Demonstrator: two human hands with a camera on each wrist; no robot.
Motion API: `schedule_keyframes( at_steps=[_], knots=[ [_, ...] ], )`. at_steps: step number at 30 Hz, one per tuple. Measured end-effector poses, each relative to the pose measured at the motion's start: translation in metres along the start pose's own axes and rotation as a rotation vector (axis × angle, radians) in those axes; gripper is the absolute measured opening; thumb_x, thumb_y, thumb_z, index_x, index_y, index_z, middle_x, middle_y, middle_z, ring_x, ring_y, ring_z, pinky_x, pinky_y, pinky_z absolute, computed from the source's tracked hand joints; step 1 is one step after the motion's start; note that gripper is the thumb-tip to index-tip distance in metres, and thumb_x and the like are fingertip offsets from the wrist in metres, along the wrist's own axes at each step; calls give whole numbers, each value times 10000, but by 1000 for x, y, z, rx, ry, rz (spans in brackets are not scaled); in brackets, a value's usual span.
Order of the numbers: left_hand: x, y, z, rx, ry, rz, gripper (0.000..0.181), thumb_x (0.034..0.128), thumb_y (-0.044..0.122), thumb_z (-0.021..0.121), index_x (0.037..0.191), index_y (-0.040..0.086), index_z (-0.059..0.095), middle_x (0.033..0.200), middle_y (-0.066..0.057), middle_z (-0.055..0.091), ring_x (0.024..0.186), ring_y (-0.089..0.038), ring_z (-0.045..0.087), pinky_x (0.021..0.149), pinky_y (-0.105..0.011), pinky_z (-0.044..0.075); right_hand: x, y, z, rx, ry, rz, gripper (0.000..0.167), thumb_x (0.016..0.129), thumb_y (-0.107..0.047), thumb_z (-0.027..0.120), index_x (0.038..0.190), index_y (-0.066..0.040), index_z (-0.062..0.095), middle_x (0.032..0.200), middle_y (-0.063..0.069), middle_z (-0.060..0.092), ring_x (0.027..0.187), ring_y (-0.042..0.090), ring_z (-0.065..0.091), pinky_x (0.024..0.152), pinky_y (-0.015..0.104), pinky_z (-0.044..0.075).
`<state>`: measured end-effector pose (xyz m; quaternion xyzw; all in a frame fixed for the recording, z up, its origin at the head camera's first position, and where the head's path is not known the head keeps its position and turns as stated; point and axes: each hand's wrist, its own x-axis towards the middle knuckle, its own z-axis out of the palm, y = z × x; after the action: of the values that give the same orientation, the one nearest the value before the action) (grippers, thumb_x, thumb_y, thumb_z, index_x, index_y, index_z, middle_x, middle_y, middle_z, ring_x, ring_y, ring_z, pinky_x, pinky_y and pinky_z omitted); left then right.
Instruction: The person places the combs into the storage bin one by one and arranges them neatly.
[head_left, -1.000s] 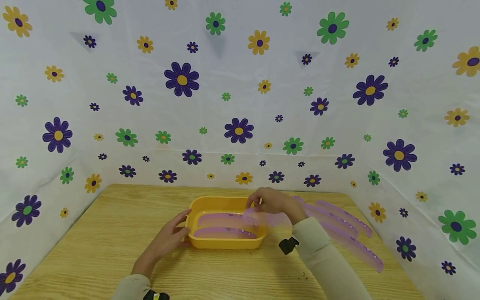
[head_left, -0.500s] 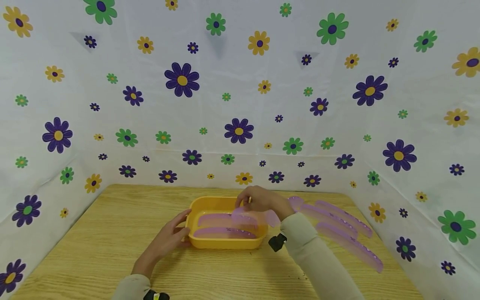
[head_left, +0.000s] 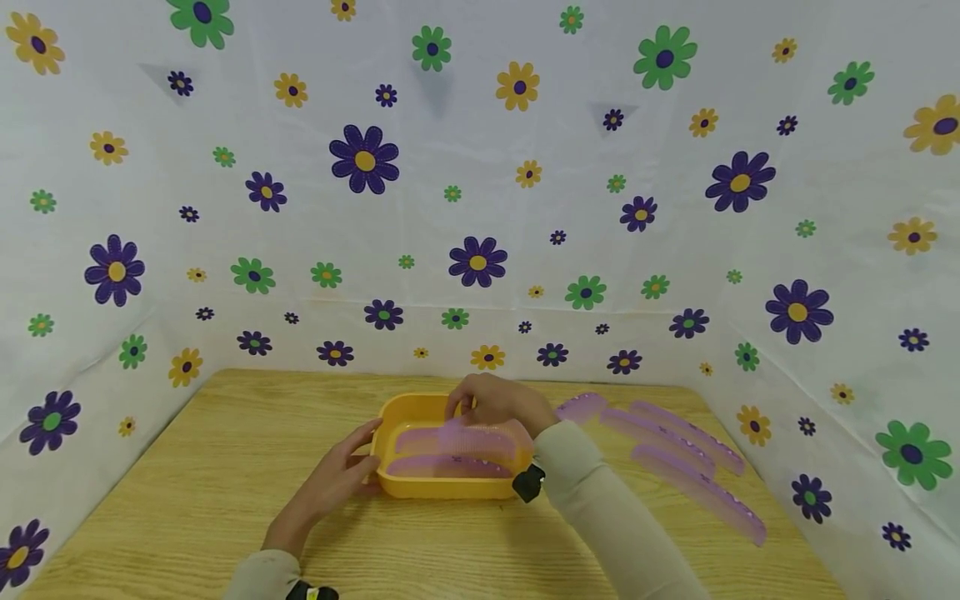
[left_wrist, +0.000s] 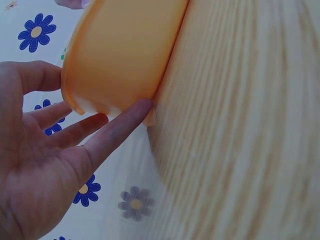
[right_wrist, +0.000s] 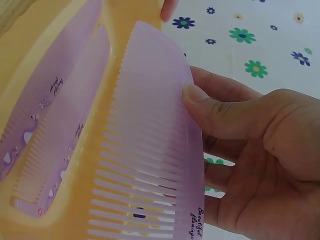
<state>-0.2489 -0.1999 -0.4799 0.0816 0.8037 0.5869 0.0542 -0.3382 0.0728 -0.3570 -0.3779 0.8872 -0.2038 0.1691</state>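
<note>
A yellow plastic tray (head_left: 450,489) stands on the wooden table, with two purple translucent combs (right_wrist: 75,110) lying side by side in it. My right hand (head_left: 501,402) pinches a third purple comb (right_wrist: 155,95) by its spine, thumb on the near face and fingers behind. That comb hangs over the tray, teeth toward the two others, and partly covers them in the head view. At the tray's left end, my left hand (head_left: 337,475) rests extended fingers against the wall. In the left wrist view its fingertips (left_wrist: 142,107) touch the tray's outside.
Several more purple combs lie on the right of the table, among them a long comb (head_left: 701,493) and a partly hidden comb (head_left: 583,406) behind my right wrist. White flowered cloth (head_left: 480,167) walls the table at the back and sides.
My right hand has moved left with its comb, from the tray's right end to over its middle. My left hand, the tray and the two combs in it have stayed put.
</note>
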Motion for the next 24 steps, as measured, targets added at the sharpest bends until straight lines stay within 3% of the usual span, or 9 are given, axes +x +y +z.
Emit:
schedule_keyframes(
  at_steps=[5,9,16,24],
  knots=[
    [-1,2,0,0,-12,11,632,1047,116,523,1630,121,282,1615,-281,349,1347,-475,563,878,-441,647,8,-4,3,-29,-11,13,223,967,6,647,1096,-116,782,974,39,636,862,136,517,738,211,450],
    [-2,2,0,-15,-18,15,636,1045,124,536,1629,116,284,1617,-283,347,1350,-479,559,881,-466,644,16,-6,4,-36,-25,1,226,959,20,643,1096,-95,782,941,61,637,833,139,512,704,207,433],
    [-1,0,0,-6,-16,12,632,1048,126,530,1630,122,282,1620,-280,342,1359,-482,550,878,-454,646,24,-9,6,-14,-48,79,240,962,-3,652,1094,-150,789,973,37,634,827,131,520,689,203,456],
    [1,-2,0,6,1,1,616,1056,133,519,1629,148,292,1628,-259,344,1373,-486,535,881,-440,648,35,-15,6,6,-76,117,255,946,33,648,1080,-128,794,791,-10,508,657,114,447,566,203,369]
  ],
)
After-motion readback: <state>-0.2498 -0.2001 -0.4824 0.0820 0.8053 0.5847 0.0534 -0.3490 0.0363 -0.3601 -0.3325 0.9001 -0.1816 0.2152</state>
